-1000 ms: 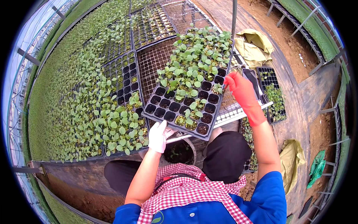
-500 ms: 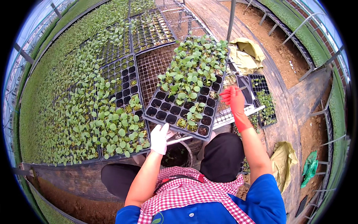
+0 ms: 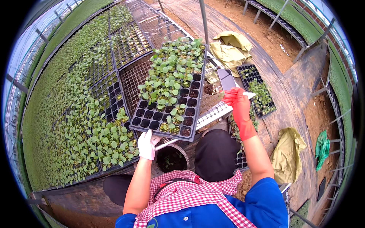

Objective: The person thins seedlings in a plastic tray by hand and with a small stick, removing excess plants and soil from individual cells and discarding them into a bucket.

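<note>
My left hand, in a white glove, grips the near edge of a black seedling tray and holds it tilted. Leafy seedlings fill most of its far part; many near cells hold only dark soil or nothing. To the right of the tray is my right hand, in a red rubber glove. Its fingertips are pinched together at what looks like a small seedling, with a brown soil plug beside them. The fingers partly hide it.
Left of me spreads a wide bed of seedling trays. A bucket with dark contents stands between my knees. At right are a phone-like dark slab, another seedling tray, yellowish sacks and a white rail.
My right hand has drawn away from the tray's right edge, with the small seedling and plug at its fingertips. My view has swung, and the left hand still holds the tray.
</note>
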`<state>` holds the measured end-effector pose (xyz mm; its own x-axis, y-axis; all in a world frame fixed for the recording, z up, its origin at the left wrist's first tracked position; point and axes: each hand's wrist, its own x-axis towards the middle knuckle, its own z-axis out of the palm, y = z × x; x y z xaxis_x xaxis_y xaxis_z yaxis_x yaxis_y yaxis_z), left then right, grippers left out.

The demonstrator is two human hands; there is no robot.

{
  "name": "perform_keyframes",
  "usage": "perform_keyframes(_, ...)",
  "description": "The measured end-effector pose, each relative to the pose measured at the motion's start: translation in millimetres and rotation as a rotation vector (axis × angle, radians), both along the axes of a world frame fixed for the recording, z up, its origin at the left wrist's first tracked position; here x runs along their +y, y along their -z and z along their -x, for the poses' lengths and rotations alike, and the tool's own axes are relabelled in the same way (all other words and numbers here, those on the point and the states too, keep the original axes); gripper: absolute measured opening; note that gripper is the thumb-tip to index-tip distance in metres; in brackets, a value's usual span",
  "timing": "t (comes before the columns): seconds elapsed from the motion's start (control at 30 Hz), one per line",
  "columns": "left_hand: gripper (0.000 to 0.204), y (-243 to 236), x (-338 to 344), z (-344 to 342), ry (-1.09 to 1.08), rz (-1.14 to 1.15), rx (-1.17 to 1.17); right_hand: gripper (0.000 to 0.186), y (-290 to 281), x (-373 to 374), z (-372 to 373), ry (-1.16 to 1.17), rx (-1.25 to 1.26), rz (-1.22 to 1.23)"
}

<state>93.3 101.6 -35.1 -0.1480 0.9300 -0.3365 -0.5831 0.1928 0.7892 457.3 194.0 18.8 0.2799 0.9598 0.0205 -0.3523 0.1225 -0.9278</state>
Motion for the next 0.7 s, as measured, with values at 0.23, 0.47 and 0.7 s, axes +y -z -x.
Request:
perform_keyframes(0.23, 0.030, 5, -4, 4, 0.028, -0.005, 0.085, 0.041, 38, -107, -131, 0.018, -0.149, 0.155)
perform_keyframes(0.47, 0.044, 4, -4, 7, 0.063, -0.006, 0.129, 0.044, 201, -249, -236, 0.117, -0.032, 0.665)
perform_keyframes(0.7, 0.050, -12, -3, -8, 0.076, 0.189, 0.370, 0.038, 295, -334, -247, 0.313, 0.037, 0.926)
